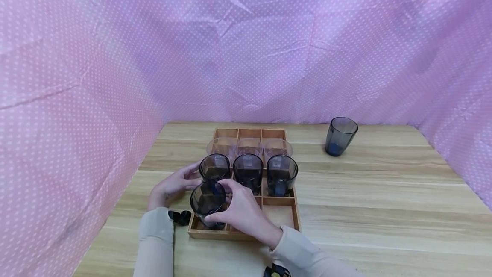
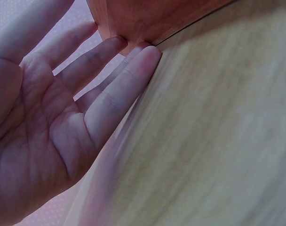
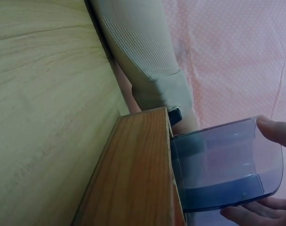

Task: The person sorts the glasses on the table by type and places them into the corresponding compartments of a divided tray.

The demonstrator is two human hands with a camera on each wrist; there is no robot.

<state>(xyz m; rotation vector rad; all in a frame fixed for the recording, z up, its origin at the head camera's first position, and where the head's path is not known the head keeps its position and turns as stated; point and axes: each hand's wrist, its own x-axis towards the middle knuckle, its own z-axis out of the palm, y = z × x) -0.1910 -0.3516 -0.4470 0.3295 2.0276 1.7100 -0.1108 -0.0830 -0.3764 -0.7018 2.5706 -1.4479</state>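
A wooden divided box [image 1: 246,236] holds several glasses. My right hand [image 1: 246,210] grips a dark glass [image 1: 205,206] near its rim, thumb on the near side and fingers on the far side. That glass stands in the front-left compartment; in the right wrist view the lower part of the glass [image 3: 223,165] sits behind the wooden wall [image 3: 133,165]. My left hand [image 1: 178,183] rests at the box's left side with extended fingers. In the left wrist view its fingertips [image 2: 150,56] touch the outer wall of the box [image 2: 133,21].
Three dark glasses, including the right one [image 1: 282,174], fill the row behind. Clear glasses [image 1: 277,146] stand in the row beyond them. Another dark glass [image 1: 341,138] stands on the table [image 1: 376,191] at the back right. Pink dotted cloth [image 1: 269,54] hangs around the table.
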